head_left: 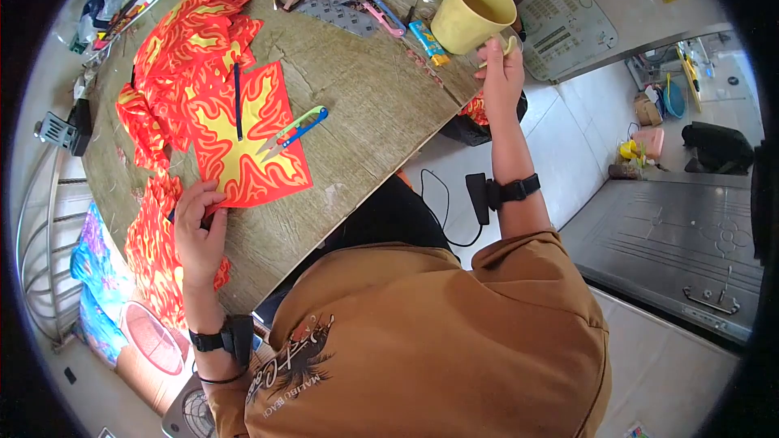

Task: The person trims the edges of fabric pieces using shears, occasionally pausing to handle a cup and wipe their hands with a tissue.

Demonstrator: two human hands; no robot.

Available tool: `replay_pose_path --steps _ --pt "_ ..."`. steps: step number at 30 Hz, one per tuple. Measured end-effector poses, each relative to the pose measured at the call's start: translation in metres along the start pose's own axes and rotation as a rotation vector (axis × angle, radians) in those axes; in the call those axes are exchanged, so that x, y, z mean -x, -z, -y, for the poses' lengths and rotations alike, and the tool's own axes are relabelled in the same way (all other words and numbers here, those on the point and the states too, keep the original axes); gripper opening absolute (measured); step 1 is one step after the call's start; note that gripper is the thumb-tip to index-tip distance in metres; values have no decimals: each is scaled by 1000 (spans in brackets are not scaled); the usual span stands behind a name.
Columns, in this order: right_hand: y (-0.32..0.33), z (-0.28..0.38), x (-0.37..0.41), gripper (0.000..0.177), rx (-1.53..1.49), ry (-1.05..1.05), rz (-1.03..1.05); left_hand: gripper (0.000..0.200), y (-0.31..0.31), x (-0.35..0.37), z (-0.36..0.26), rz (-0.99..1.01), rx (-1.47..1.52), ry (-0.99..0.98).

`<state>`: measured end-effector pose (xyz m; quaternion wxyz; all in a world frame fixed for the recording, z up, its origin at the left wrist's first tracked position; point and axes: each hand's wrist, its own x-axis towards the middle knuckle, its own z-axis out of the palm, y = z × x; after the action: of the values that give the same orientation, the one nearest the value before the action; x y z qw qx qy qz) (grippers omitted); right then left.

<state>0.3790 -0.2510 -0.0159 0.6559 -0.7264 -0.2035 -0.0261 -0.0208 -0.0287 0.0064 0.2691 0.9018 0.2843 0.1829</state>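
Note:
At the table's right corner stands a yellow mug [468, 18], upright. My right hand [501, 75] is closed on its handle. A square of red and yellow flame-print cloth [261, 101] lies flat on the left of the table. My left hand [200, 223] rests at its lower left corner, fingertips touching the edge, thumb apart. Green-and-blue handled scissors [296, 131] lie on the square, blades pointing left. Above them a narrow dark strip [238, 101] lies on the cloth. More flame-print fabric [154, 247] hangs over the table edge under my left hand.
Crumpled flame-print fabric [191, 40] covers the table's far left. A pink cutter [385, 20], a blue-and-yellow packet [428, 42] and other small tools lie along the back. Below the right corner hangs a black bag [464, 131]. A red mesh basket [152, 337] stands lower left.

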Motion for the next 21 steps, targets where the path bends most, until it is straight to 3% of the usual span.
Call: replay_pose_path --steps 2,5,6,9,15,18,21 --pt "0 -3 3 21 19 16 -13 22 1 1 0 -2 5 0" --pt "4 -23 11 16 67 395 -272 21 1 0 0 6 18 -12" --pt "5 -18 17 16 74 396 -279 21 1 0 0 5 21 -5" --pt "2 4 51 13 49 415 -106 20 0 0 -1 9 31 4" --pt "-57 75 79 11 20 599 890 20 1 0 -2 3 31 5" --pt "-87 79 94 11 42 672 999 20 3 3 -2 5 32 11" --pt "-100 75 106 11 9 652 955 20 2 1 -2 11 34 -2"
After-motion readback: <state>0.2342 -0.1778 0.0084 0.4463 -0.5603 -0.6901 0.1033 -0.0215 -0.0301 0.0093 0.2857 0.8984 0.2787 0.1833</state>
